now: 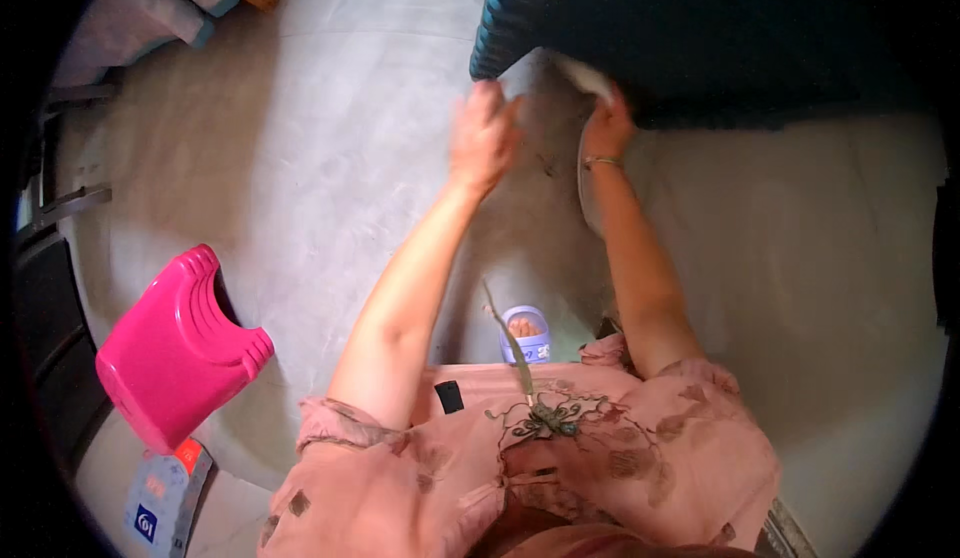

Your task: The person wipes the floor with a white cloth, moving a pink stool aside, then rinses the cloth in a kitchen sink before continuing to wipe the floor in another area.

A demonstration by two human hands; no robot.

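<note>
My left hand (486, 134) is raised over the grey floor, blurred by motion, just below the lower corner of a dark teal ribbed fabric or cover (486, 40). Whether its fingers grip the edge of that corner cannot be told. My right hand (609, 126), with a thin bracelet at the wrist, is beside the lower edge of the dark cover. Its fingers are closed on a blurred whitish object (585, 77), perhaps a cloth, that reaches in under the cover.
A bright pink plastic stool (180, 348) lies on its side at the left, above a grey-blue printed box (161, 498). A lilac slipper (525, 336) with a foot in it stands on the grey floor (337, 145). Patterned fabric (142, 17) hangs at the upper left.
</note>
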